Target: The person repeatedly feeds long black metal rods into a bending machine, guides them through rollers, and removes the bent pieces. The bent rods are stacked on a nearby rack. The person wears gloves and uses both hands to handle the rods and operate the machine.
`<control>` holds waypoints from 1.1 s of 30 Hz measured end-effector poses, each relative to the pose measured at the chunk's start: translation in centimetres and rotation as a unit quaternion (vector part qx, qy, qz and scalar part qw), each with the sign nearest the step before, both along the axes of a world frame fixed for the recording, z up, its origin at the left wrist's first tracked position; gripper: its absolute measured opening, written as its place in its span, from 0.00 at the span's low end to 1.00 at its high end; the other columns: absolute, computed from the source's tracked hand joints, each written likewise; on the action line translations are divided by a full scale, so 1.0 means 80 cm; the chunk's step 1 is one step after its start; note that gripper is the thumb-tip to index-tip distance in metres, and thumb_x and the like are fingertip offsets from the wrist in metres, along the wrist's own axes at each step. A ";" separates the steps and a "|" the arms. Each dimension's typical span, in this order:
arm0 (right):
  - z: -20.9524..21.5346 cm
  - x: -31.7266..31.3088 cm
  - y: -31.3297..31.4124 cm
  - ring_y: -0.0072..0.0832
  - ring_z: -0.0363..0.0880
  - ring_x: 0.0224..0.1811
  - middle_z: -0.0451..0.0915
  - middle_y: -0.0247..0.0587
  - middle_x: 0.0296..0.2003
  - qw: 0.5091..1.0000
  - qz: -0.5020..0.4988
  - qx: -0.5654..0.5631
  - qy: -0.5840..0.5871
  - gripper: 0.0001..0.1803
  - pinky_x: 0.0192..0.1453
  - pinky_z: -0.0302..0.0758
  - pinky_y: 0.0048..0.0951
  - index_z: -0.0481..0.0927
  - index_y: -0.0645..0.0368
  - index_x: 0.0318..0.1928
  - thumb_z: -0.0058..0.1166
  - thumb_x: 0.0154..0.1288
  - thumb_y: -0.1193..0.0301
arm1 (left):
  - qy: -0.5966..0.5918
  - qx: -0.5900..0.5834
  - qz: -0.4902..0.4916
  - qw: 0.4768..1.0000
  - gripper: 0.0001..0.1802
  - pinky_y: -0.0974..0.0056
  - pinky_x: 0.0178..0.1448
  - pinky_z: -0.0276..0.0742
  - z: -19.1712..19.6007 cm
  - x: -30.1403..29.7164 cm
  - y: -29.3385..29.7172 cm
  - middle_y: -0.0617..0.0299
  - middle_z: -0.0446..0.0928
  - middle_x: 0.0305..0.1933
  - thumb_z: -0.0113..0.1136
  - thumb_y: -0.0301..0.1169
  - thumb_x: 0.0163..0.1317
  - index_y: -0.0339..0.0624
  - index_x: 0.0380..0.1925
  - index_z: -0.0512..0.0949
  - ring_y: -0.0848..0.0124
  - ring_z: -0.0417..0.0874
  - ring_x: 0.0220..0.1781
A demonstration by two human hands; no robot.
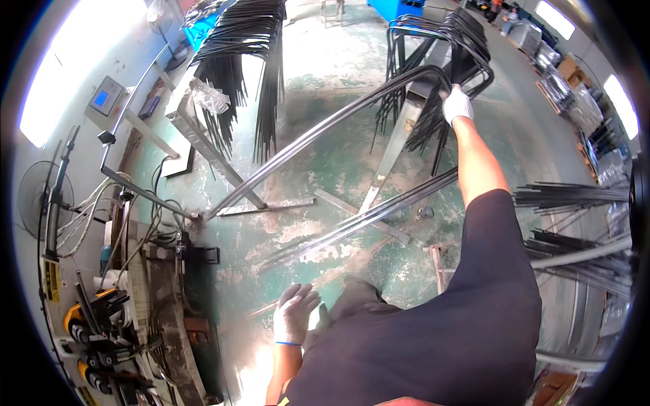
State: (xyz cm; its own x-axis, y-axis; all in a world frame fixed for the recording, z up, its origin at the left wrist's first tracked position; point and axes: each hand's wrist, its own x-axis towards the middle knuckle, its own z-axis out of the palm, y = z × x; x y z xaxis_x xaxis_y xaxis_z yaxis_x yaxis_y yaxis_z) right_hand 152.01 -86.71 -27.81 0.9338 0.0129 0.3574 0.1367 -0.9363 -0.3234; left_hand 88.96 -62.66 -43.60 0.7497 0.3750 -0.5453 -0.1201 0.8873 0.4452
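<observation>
Nearest the body, the left hand in a white work glove hangs low over the green-painted concrete floor, fingers spread open, holding nothing and touching nothing.

Just left of it sits the grey bending machine with yellow-and-black handled tools clustered along its near edge.

Further out, the bent dark steel rod runs on a long diagonal: lower-left end at the machine's clamp point, rising up and right to a rounded bend. Long axis lower-left to upper-right, well apart from the left hand.

Right hand, also white-gloved, arm fully stretched, is closed on the rod just past that bend. So the right hand has it; the left is far off the rod and below it.

A second bundle of straight shiny rods lies on the floor between the two hands, roughly parallel to the held rod.

Farthest out, just behind the right hand, a rack of finished U-bent black rods hangs on a steel trestle; a similar hanging bundle sits upper left.
</observation>
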 end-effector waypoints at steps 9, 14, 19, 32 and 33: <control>-0.016 0.241 -0.010 0.45 0.87 0.49 0.85 0.50 0.50 0.933 -0.043 -0.318 -0.165 0.18 0.49 0.84 0.51 0.83 0.54 0.51 0.43 0.78 0.59 | 0.178 0.094 0.127 0.971 0.25 0.47 0.60 0.83 0.026 0.002 0.012 0.42 0.80 0.54 0.63 0.28 0.68 0.33 0.62 0.69 0.51 0.85 0.53; -0.041 0.055 0.025 0.45 0.83 0.54 0.83 0.44 0.52 0.895 0.045 -0.297 -0.331 0.24 0.54 0.80 0.54 0.80 0.52 0.60 0.52 0.69 0.55 | 0.183 0.041 0.220 0.957 0.17 0.47 0.59 0.86 0.022 -0.059 -0.072 0.38 0.82 0.55 0.52 0.30 0.77 0.34 0.61 0.71 0.49 0.87 0.52; -0.380 -0.159 -0.009 0.44 0.82 0.59 0.83 0.48 0.58 0.924 0.052 -0.246 0.288 0.28 0.65 0.78 0.43 0.80 0.58 0.61 0.60 0.67 0.54 | 0.262 0.021 0.319 0.911 0.25 0.57 0.46 0.88 0.004 -0.162 -0.136 0.49 0.85 0.47 0.63 0.28 0.70 0.35 0.64 0.69 0.62 0.88 0.42; -0.115 -1.228 0.226 0.41 0.87 0.55 0.86 0.53 0.52 0.285 0.928 0.032 0.238 0.24 0.62 0.82 0.37 0.80 0.62 0.61 0.65 0.67 0.69 | 0.158 -0.064 0.715 0.678 0.15 0.58 0.38 0.84 -0.048 -0.541 -0.436 0.51 0.83 0.39 0.60 0.24 0.68 0.38 0.54 0.74 0.61 0.85 0.33; -0.062 -1.291 0.201 0.42 0.86 0.58 0.85 0.54 0.56 0.230 0.946 0.019 0.226 0.25 0.65 0.80 0.37 0.79 0.62 0.62 0.66 0.67 0.68 | 0.161 -0.056 0.736 0.655 0.21 0.58 0.43 0.87 -0.044 -0.570 -0.467 0.46 0.86 0.45 0.65 0.25 0.66 0.36 0.58 0.74 0.57 0.88 0.37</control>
